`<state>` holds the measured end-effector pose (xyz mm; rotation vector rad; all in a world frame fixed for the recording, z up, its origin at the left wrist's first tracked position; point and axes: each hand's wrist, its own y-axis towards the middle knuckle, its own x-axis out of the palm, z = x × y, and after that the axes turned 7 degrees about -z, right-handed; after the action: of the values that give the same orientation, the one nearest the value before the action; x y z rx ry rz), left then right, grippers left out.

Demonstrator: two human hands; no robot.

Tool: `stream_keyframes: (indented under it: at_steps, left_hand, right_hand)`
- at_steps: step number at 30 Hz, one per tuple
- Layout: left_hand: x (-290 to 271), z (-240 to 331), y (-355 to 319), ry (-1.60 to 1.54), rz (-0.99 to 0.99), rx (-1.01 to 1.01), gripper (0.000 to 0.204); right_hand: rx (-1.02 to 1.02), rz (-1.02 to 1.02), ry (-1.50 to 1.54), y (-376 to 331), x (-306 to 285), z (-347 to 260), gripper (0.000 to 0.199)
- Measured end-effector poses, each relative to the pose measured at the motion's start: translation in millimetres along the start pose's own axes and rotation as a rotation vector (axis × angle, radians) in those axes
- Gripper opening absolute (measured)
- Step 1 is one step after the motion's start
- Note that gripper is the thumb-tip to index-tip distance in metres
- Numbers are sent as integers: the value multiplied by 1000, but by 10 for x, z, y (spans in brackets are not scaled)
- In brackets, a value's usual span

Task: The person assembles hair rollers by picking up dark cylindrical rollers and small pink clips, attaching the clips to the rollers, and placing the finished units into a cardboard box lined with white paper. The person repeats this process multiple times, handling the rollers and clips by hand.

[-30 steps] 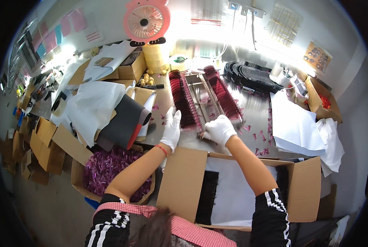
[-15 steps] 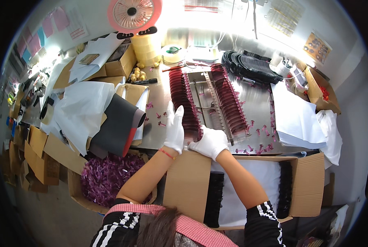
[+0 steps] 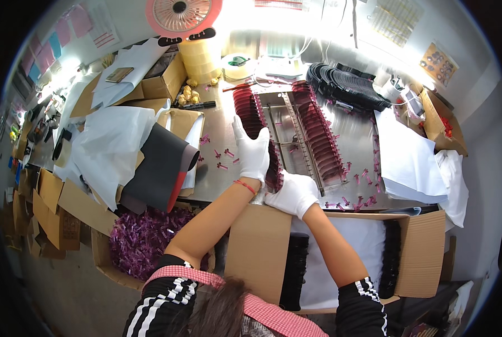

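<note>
Two long rows of thin, dark red, translucent curved pieces, like tinted lenses, stand on a metal rack (image 3: 283, 126). Small purple clips line their edges. My left hand (image 3: 253, 153), in a white glove, lies over the left row (image 3: 247, 106), its thumb and fingers spread apart. At that row's near end, my gloved right hand (image 3: 296, 194) curls around the last pieces; its fingertips are partly hidden. The right row (image 3: 320, 137) stands untouched. Loose purple clips (image 3: 366, 177) lie scattered on the metal table on both sides.
An open carton (image 3: 422, 253) with white sheeting and black pieces sits at the table's front edge. Left of it, a box holds many purple clips (image 3: 144, 241). Black strips (image 3: 346, 87) lie at the back right, white sheets (image 3: 411, 160) at right. A pink fan (image 3: 183, 17) stands behind.
My left hand has moved rightward and slightly farther away, from beside the left row onto it. My right hand stays at the row's near end with little movement.
</note>
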<state>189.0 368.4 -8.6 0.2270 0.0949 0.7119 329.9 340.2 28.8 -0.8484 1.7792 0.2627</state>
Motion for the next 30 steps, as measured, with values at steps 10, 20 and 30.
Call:
stream_keyframes:
  at_steps: [10, 20, 30]
  left_hand:
    - [273, 1, 70, 330, 117, -57, 95]
    - [236, -122, 34, 290, 161, -33, 96]
    - [193, 51, 0, 160, 50, -120, 99]
  right_hand:
    - [26, -64, -49, -10, -11, 206, 45]
    - [22, -53, 214, -34, -109, 186, 87]
    - [-167, -5, 766, 461, 106, 363, 92]
